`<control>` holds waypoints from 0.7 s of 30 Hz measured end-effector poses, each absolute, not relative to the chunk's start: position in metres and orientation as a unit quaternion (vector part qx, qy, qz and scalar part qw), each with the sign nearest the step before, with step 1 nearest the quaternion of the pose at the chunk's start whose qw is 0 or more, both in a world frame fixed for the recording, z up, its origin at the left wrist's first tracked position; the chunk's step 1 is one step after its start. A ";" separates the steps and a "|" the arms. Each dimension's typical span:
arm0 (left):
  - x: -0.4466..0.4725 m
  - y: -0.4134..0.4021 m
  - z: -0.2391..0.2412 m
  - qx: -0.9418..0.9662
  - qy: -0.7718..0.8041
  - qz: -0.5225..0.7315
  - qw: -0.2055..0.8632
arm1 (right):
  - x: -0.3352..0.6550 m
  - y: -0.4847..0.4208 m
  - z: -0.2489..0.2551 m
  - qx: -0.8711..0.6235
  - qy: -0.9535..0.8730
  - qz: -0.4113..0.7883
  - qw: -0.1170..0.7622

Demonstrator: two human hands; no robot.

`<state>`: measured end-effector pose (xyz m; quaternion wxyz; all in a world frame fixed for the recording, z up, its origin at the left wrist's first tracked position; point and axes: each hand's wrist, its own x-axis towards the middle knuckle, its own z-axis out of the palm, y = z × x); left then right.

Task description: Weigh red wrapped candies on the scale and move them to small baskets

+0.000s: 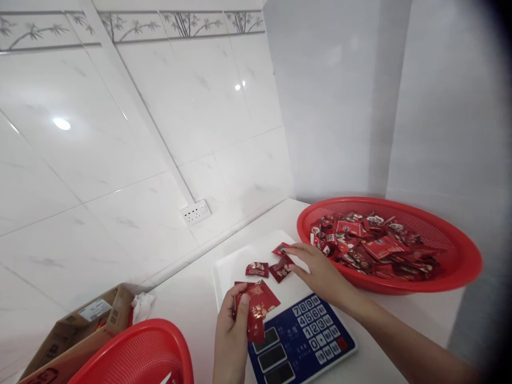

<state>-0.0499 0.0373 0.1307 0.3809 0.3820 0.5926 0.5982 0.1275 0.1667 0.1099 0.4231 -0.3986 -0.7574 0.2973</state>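
Note:
My left hand (234, 330) is closed on red packets (262, 306) with gold print, pinched under the thumb and held over the front of the weighing scale (240, 261). Over the scale's white pan, my right hand (316, 269) has its fingertips on a small red packet (281, 249) and a darker red packet (280, 270). How firmly it grips them is hard to see. Another small red packet (256, 269) lies flat on the pan, between the two hands. The scale's blue keypad panel (294, 333) faces me.
A red plastic basket (460, 256) heaped with red packets stands at the right. Another red basket (160, 333) is at the lower left, before an open cardboard box (116, 298) and crumpled white plastic (143, 305). A wall socket (195, 212) sits above the white table.

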 end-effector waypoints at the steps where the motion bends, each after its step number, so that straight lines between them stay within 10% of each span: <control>1: -0.048 0.038 0.130 0.388 0.593 0.595 0.379 | 0.128 0.160 0.109 -0.391 -0.763 0.303 0.417; 9: -0.029 0.042 0.111 0.472 0.595 0.550 0.346 | 0.122 0.114 0.106 -0.324 -0.664 0.592 0.321; 21: -0.064 0.038 0.119 0.343 0.589 0.673 0.286 | 0.149 0.135 0.117 -0.408 -0.600 0.516 0.455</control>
